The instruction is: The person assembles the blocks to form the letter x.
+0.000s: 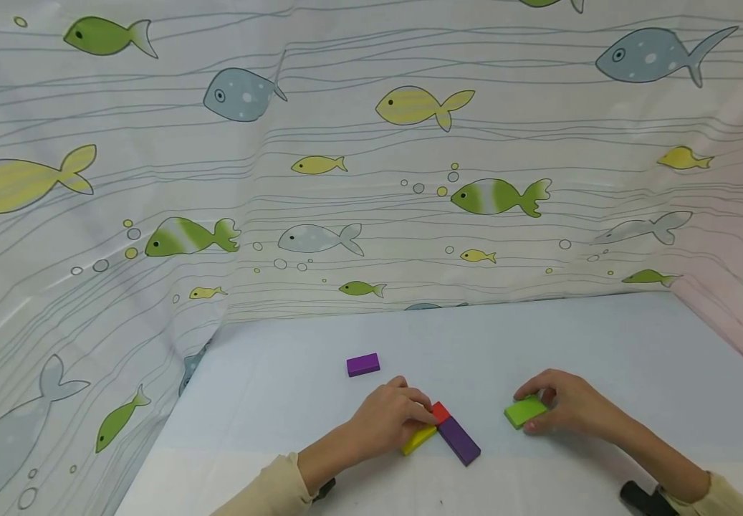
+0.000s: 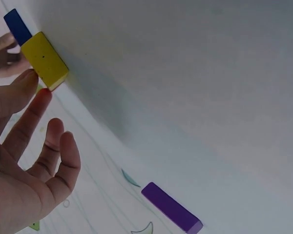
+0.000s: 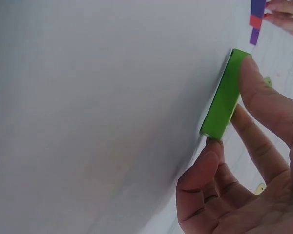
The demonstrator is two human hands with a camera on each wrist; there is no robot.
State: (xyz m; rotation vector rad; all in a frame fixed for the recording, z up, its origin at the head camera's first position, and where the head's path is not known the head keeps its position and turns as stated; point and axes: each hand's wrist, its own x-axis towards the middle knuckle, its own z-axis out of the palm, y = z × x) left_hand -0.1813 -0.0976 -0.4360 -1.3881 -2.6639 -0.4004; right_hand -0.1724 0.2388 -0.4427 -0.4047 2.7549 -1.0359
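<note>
My left hand (image 1: 387, 421) reaches in from the left, thumb and index fingertips pinching at the small red block (image 1: 440, 411). A yellow block (image 1: 419, 440) lies against it, partly under the hand, and hides most of the red one in the left wrist view. From the red block a dark purple block (image 1: 459, 441) runs off slantwise toward the near right. My right hand (image 1: 571, 407) grips a flat light green block (image 1: 526, 412) between thumb and fingers, low over the table. In the right wrist view the thumb presses along one side of the green block (image 3: 224, 97).
A separate purple block (image 1: 363, 365) lies farther back on the white table (image 1: 268, 373). Behind and to the left hangs a fish-patterned cloth (image 1: 358, 201); a pinkish part of it lines the right side. Dark straps show at both wrists.
</note>
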